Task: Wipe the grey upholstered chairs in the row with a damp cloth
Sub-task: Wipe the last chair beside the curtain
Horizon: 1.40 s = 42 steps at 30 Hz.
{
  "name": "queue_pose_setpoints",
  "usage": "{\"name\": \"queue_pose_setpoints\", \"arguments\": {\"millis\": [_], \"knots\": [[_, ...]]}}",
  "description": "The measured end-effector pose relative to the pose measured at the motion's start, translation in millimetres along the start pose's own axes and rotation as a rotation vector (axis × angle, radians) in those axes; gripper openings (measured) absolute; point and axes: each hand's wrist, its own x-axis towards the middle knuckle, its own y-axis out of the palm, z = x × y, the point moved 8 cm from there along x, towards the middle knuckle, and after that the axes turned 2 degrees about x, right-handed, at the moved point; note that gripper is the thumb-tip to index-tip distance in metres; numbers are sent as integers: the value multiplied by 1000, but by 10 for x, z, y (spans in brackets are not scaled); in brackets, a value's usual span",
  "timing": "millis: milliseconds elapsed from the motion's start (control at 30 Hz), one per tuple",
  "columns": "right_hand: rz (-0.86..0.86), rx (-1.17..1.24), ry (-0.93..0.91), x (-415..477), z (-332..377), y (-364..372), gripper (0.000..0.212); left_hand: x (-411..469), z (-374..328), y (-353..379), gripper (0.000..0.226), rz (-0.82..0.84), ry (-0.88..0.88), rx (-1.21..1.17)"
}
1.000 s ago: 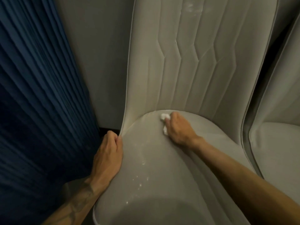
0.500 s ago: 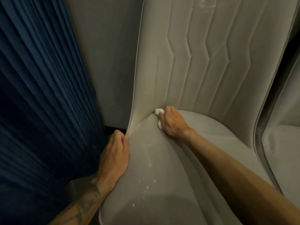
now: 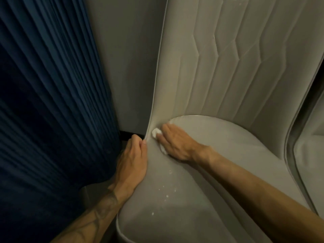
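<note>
A grey upholstered chair (image 3: 228,71) with a quilted zigzag back fills the middle of the view. Its seat cushion (image 3: 219,155) carries small white flecks near the front left. My right hand (image 3: 175,142) lies over a small white cloth (image 3: 156,132) and presses it into the left crease where seat meets back; most of the cloth is hidden under the fingers. My left hand (image 3: 133,160) rests along the seat's left edge, its fingertips at the bottom of the chair back's side.
A dark blue pleated curtain (image 3: 43,102) hangs close on the left. A grey wall (image 3: 126,58) stands behind the chair. A second grey chair (image 3: 313,151) sits close at the right edge.
My right hand has slid the cloth leftward along the seat-back crease to the chair's left side, close to my left hand. The view shifted, so the chair appears further right.
</note>
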Motion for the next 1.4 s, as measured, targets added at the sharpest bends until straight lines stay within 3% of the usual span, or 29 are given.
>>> {"name": "queue_pose_setpoints", "arguments": {"millis": [233, 467, 633, 767, 867, 1033, 1100, 1200, 1300, 1400], "knots": [[-37, -19, 126, 183, -194, -90, 28, -11, -64, -37, 30, 9, 12, 16], [39, 85, -108, -422, 343, 69, 33, 46, 149, -15, 26, 101, -112, -60], [9, 1, 124, -145, 63, -149, 36, -54, 198, -61, 27, 85, -63, -33], [-21, 65, -43, -654, 549, -8, 34, -138, 207, -78, 27, 30, -43, -56], [75, 59, -175, -1143, 833, 102, 32, -168, 144, -109, 27, 38, -28, -37], [16, 60, 31, -836, 500, -138, 35, -328, 197, -113, 24, 161, -40, 64], [-9, 25, 60, -800, 505, -135, 37, -426, 268, -93, 32, 197, -29, 69], [-25, 72, -74, -1145, 928, 24, 31, -464, 317, -60, 44, 216, -31, -20], [110, 47, -232, -1544, 1306, 194, 26, -446, 353, 4, 54, 258, -93, -73], [139, 62, -195, -1460, 1172, 74, 26, -496, 361, 25, 59, 292, -112, -89]]}}
